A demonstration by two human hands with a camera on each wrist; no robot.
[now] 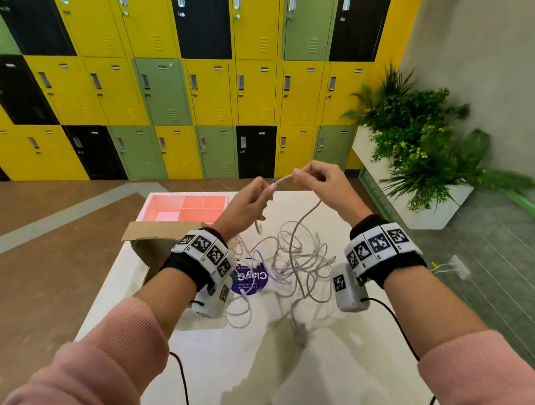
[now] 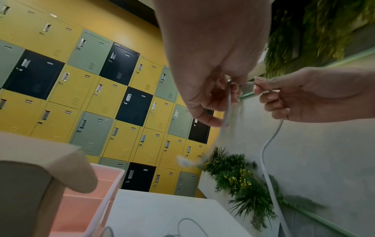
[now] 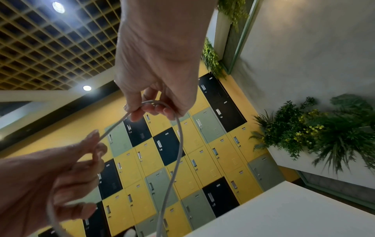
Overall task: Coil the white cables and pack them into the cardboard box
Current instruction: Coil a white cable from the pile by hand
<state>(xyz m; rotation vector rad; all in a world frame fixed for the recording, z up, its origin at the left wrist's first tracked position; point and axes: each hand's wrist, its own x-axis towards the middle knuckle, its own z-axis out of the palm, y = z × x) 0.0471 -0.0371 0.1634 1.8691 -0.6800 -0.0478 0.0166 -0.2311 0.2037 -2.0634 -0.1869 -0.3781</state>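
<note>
With our left hand (image 1: pixel 250 201) and right hand (image 1: pixel 323 187) each pinching one cable (image 1: pixel 282 180) above the tangle (image 1: pixel 291 260) on the tabletop (image 1: pixel 249 373), we should draw even loops into the left grip before reaching the box (image 1: pixel 151 242), near left.

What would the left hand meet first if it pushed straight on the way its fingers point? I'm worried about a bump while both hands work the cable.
Most likely the right hand: the left hand points up toward it, the white cable spanning the small gap between them. Depth is uncertain.
</note>
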